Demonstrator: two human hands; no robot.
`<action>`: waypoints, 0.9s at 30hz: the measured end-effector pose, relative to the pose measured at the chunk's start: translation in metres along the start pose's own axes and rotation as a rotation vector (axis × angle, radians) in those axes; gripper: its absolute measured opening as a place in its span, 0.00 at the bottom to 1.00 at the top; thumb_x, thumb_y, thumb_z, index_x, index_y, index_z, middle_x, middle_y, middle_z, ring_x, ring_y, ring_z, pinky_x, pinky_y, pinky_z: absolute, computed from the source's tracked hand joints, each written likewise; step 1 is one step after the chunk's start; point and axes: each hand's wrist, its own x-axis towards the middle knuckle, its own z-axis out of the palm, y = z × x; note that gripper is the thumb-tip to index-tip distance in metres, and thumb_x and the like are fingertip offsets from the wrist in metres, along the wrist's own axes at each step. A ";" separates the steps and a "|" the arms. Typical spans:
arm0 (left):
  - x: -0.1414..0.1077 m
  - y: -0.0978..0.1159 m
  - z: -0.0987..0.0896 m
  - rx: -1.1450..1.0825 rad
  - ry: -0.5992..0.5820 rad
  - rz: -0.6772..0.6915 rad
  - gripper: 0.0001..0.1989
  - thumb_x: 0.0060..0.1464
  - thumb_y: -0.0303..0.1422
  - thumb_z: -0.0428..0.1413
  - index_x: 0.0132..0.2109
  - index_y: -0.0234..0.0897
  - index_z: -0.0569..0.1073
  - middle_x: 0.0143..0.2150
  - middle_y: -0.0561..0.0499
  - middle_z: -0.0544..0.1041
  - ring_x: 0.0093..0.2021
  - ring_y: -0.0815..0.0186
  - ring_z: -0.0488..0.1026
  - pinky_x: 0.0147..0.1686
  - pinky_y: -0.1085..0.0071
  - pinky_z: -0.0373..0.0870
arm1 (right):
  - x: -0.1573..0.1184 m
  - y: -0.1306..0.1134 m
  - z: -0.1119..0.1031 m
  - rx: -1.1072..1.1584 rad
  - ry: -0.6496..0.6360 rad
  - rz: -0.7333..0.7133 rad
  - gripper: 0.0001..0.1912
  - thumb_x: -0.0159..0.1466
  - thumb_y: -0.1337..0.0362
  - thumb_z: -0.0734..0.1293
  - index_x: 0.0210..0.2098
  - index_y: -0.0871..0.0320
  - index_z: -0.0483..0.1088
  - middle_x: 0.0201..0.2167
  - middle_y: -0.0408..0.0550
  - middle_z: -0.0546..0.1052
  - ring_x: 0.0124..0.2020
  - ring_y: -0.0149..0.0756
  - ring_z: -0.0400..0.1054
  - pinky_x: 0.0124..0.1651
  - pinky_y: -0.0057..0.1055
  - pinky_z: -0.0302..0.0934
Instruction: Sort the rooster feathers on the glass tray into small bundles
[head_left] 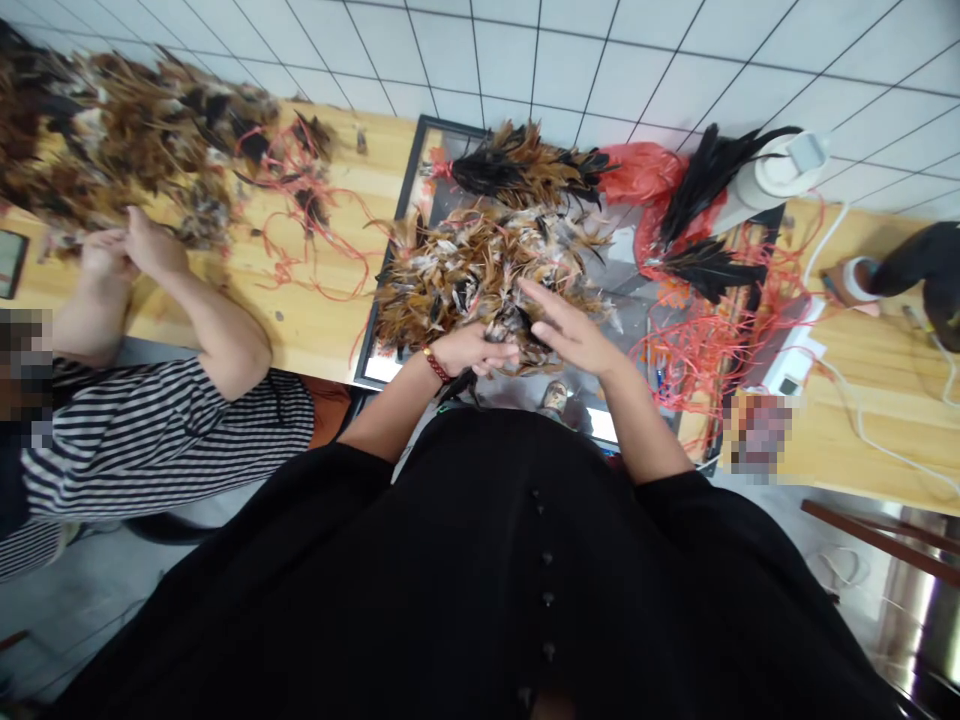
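My left hand [474,350], with a beaded bracelet [436,367] at its wrist, is closed at the near edge of a pile of brown, white and black feathers [442,270]. Dark feather tips [461,385] stick out below that hand, so it appears to grip a small bunch of feathers. To its right, my right hand [568,330] is held over the pile's near right side with its fingers stretched out. I see nothing gripped in it. A glass-topped, black-framed surface [409,180] lies under the pile.
Behind the pile lies a feather bundle [525,170] beside red plastic [641,172]. Black feathers [705,180] lean by a white cylindrical container [772,185]. Tangled red strings [697,345] and a power strip [793,345] lie right. At left, a co-worker's hands [131,245] touch more feathers [150,130].
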 end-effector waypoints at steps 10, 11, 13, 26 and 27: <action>0.009 0.017 -0.004 0.158 -0.203 -0.079 0.24 0.27 0.33 0.76 0.23 0.31 0.68 0.16 0.58 0.60 0.16 0.80 0.53 0.15 0.80 0.47 | 0.022 -0.053 0.005 -0.535 -0.235 -0.092 0.19 0.70 0.64 0.60 0.59 0.61 0.69 0.51 0.58 0.75 0.52 0.46 0.70 0.55 0.47 0.65; 0.007 0.007 -0.003 0.132 -0.252 -0.106 0.25 0.26 0.35 0.77 0.23 0.31 0.69 0.16 0.58 0.60 0.16 0.79 0.53 0.14 0.80 0.48 | 0.017 -0.056 0.014 -0.580 -0.262 -0.067 0.19 0.70 0.64 0.60 0.58 0.63 0.70 0.48 0.58 0.75 0.50 0.46 0.70 0.54 0.46 0.65; 0.004 -0.014 -0.002 0.062 -0.334 -0.162 0.27 0.25 0.38 0.77 0.21 0.32 0.66 0.15 0.59 0.58 0.15 0.80 0.52 0.13 0.80 0.48 | 0.003 -0.059 0.032 -0.626 -0.300 -0.024 0.20 0.71 0.63 0.60 0.59 0.64 0.69 0.49 0.59 0.75 0.49 0.46 0.70 0.54 0.43 0.64; 0.005 -0.044 0.008 -0.252 -0.324 -0.178 0.20 0.47 0.42 0.68 0.31 0.31 0.69 0.22 0.56 0.64 0.17 0.80 0.55 0.16 0.81 0.54 | -0.049 -0.023 0.058 -0.403 -0.156 0.203 0.19 0.70 0.69 0.56 0.52 0.60 0.75 0.43 0.56 0.77 0.43 0.42 0.73 0.49 0.39 0.69; 0.004 -0.040 0.009 -0.225 -0.281 -0.145 0.19 0.49 0.42 0.67 0.34 0.30 0.71 0.24 0.54 0.68 0.19 0.78 0.60 0.18 0.79 0.59 | -0.051 -0.018 0.056 -0.385 -0.114 0.213 0.18 0.70 0.69 0.56 0.49 0.60 0.76 0.41 0.56 0.77 0.42 0.42 0.73 0.48 0.39 0.69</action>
